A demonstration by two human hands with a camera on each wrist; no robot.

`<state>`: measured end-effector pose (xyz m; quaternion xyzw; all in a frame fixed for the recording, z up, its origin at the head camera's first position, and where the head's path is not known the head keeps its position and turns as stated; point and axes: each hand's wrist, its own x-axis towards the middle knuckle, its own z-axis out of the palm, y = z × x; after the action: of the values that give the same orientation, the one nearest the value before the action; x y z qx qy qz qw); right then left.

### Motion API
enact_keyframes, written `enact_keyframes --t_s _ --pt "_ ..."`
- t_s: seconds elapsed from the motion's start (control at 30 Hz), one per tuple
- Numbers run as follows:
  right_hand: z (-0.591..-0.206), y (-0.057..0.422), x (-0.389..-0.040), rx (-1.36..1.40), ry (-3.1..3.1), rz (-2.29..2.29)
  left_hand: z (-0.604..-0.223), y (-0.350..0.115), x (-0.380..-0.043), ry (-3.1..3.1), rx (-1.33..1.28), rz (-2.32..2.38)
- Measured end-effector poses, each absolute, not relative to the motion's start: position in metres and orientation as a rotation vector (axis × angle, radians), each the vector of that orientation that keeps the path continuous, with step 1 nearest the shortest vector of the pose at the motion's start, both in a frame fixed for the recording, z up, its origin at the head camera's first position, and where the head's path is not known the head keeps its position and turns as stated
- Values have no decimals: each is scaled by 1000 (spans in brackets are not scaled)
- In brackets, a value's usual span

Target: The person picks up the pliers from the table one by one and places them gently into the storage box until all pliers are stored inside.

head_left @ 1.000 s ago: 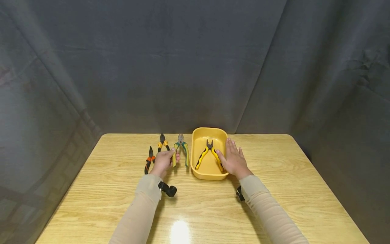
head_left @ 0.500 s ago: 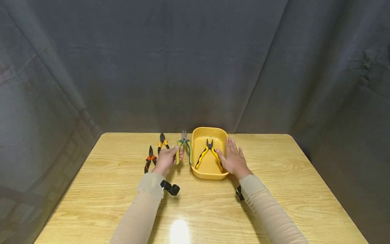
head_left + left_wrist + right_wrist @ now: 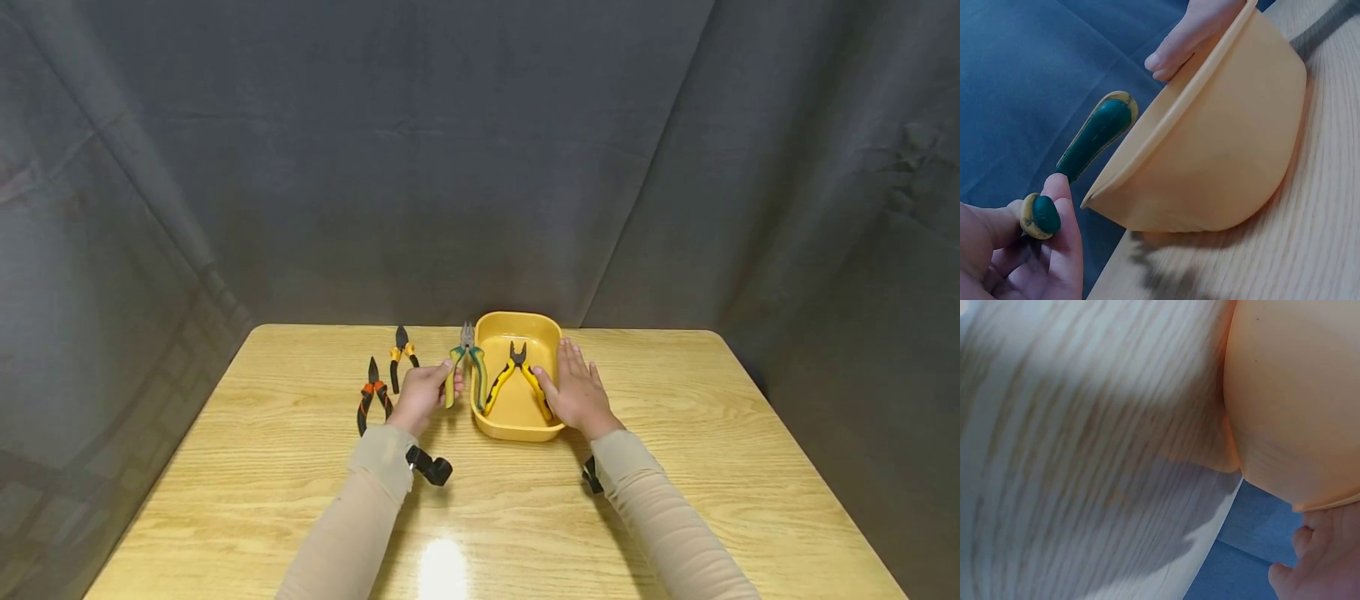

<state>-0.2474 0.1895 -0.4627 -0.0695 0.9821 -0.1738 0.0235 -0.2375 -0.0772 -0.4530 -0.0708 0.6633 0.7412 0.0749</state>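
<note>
In the head view my left hand (image 3: 422, 395) pinches one handle of the combination pliers with green and yellow grips (image 3: 478, 367). Their handles are spread, and the free handle overlaps the left rim of a yellow tray (image 3: 517, 433). The left wrist view shows the gripped handle end (image 3: 1046, 214) between thumb and fingers, beside the tray wall (image 3: 1222, 144). My right hand (image 3: 581, 392) lies with straight fingers along the tray's right side, its thumb over the rim. Yellow and black pliers (image 3: 517, 358) lie inside the tray, handles spread toward me.
Left of the tray, orange and black long-nose pliers (image 3: 372, 387) and black-jawed pliers with yellow and black handles (image 3: 402, 346) lie on the wooden table (image 3: 510, 517). A dark cloth curtain (image 3: 450, 167) hangs behind the table and at both sides.
My left hand has carried the green and yellow pliers to the right, from beside the tray to over its left rim. The right hand and tray have stayed in place.
</note>
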Motion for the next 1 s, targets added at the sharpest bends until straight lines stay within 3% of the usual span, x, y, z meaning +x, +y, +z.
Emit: enact_keyframes --t_s 1.0 --pt "-460 186 -243 -235 3047 -563 -448 -55 -235 2025 -198 2197"
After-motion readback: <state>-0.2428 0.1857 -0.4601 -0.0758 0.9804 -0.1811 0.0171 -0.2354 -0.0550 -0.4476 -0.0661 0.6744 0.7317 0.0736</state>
